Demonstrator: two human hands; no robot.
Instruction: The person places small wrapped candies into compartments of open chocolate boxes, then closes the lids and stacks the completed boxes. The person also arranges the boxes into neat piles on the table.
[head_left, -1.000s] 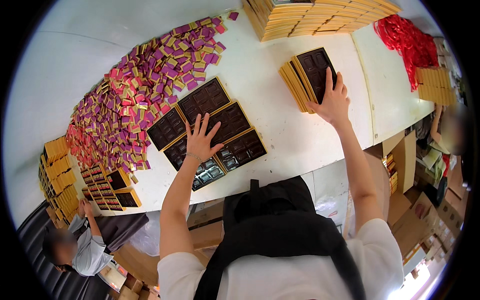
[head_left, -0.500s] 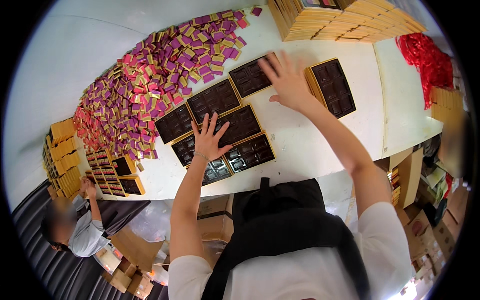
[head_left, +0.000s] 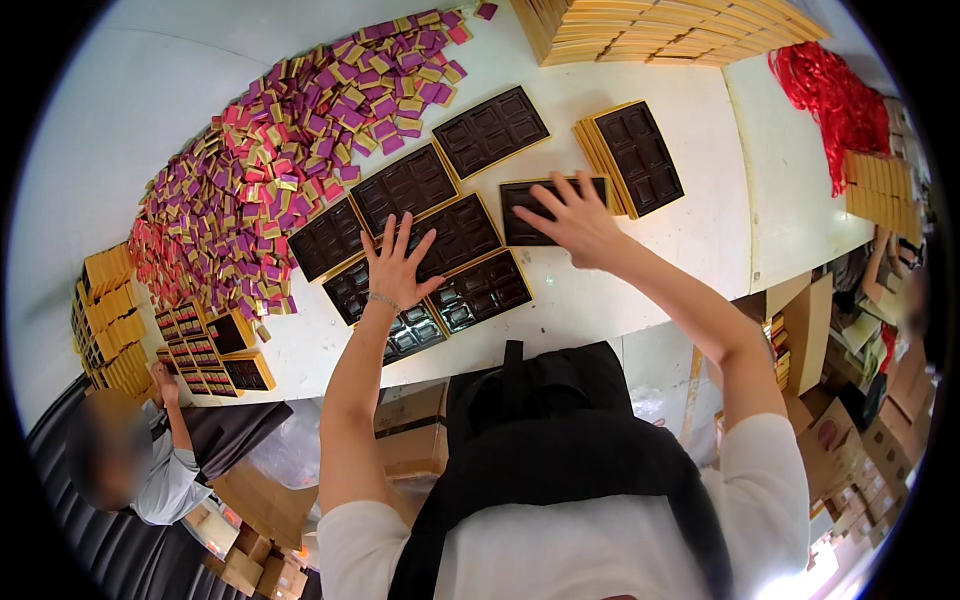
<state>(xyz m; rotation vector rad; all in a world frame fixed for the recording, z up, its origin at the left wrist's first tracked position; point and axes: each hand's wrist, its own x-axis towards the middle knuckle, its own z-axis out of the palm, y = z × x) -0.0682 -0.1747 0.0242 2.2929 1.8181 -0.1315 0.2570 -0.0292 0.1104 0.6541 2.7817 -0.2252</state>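
Observation:
Several shallow gold-edged boxes with dark brown compartment trays lie side by side before me, one far box (head_left: 491,133) at the group's upper end. My left hand (head_left: 400,270) rests spread over the middle boxes, its fingertips on a tray (head_left: 460,235). Fingers apart, my right hand (head_left: 580,220) lies on a separate box (head_left: 522,228), partly covering its dark tray. That box sits between the group and a short stack of the same boxes (head_left: 640,160) at the right. Neither hand grips anything.
A heap of small purple, pink and gold wrapped pieces (head_left: 270,170) spreads along the left. Filled boxes (head_left: 195,345) stand near a person (head_left: 160,460) at far left. Tall box stacks (head_left: 660,35) are at the back, beside red ribbons (head_left: 825,110). Cartons (head_left: 800,335) lie below right.
My right hand has come nearer from the far box, and another box now lies under it, left of the short stack. My left hand stays spread on the group. The view has shifted slightly.

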